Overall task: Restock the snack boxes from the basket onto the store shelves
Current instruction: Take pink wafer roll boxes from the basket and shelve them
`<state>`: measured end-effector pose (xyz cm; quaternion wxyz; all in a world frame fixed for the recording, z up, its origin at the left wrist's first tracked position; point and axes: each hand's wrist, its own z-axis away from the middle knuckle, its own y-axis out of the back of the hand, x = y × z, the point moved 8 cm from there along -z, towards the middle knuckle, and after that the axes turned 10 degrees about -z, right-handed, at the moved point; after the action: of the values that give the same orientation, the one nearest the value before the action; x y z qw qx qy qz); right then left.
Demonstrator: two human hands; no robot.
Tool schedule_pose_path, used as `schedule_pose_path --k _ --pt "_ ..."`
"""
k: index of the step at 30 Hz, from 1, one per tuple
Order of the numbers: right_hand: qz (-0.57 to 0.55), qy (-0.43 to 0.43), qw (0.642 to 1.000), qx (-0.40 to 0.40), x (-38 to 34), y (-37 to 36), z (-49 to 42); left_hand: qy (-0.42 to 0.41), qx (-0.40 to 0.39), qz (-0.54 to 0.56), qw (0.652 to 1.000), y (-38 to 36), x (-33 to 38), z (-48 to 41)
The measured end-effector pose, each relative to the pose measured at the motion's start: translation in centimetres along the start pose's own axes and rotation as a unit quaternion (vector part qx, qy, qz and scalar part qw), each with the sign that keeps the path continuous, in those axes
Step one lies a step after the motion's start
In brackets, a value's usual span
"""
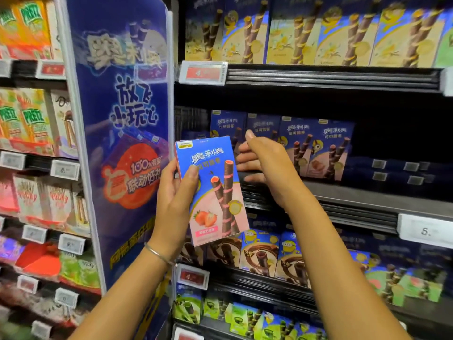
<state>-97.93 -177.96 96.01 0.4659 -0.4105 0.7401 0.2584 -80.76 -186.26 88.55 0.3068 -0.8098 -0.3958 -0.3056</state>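
risk one: the left hand (pixel 175 195) carries the snack box (pixel 210 190) alone, thumb across the front face and fingers curled behind its left edge; the grip sits off to one side, so the box could pivot or slip out on the way in. risk two: the right hand (pixel 263 165) is spread open with straight fingers and holds nothing, right at the left end of the row of standing boxes (pixel 306 146) on the middle shelf (pixel 355 192); a careless sweep there could topple that row backward. whether the fingers touch a box or the shelf cannot be told. risk three: the standing boxes show a duller pink-brown lower panel, and their flavour text is not readable, so the box could end up in the wrong row. the snack box is held in the air in front of the shelf, just left of the row, tilted slightly with its top leaning left. it is a tall flat carton, blue above and pink below, printed with two dark wafer rolls and strawberries; corners look square and undented. no basket is in view.
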Motion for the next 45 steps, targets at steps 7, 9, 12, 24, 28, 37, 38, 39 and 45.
schedule_pose_path --k 7,9,12,24,28,37,38,39,45 --pt "0.123 -0.005 0.988 -0.093 -0.1 -0.6 5.3 -0.002 0.011 0.001 1.0 -1.4 -0.1 -0.4" --pt "0.14 0.018 0.987 -0.073 -0.7 -0.2 5.5 0.017 -0.01 0.003 1.0 -2.4 -0.3 -0.8" --pt "0.106 0.024 0.992 -0.064 -1.2 0.5 5.8 0.064 -0.046 -0.004 0.997 -3.9 -0.3 -1.0" --pt "-0.027 0.042 0.973 0.224 0.0 9.5 1.5 0.013 0.086 -0.149 0.985 -1.2 0.4 -2.6" --pt "0.142 -0.012 0.96 0.242 1.8 10.2 -1.8 0.019 0.079 -0.143 0.986 -1.4 0.0 -2.6" --pt "0.361 -0.041 0.906 0.218 1.9 9.2 -5.3 0.022 0.066 -0.139 0.988 -1.9 0.0 -2.6" --pt "0.374 -0.041 0.902 0.212 1.9 8.9 -5.5 0.022 0.063 -0.139 0.988 -1.9 0.0 -2.6" --pt "0.389 -0.04 0.897 0.205 1.9 8.7 -5.7 0.021 0.059 -0.141 0.988 -1.9 0.0 -2.6" --pt "0.448 -0.039 0.876 0.172 1.9 7.4 -6.8 0.042 0.061 -0.134 0.988 -1.7 0.1 -2.4"
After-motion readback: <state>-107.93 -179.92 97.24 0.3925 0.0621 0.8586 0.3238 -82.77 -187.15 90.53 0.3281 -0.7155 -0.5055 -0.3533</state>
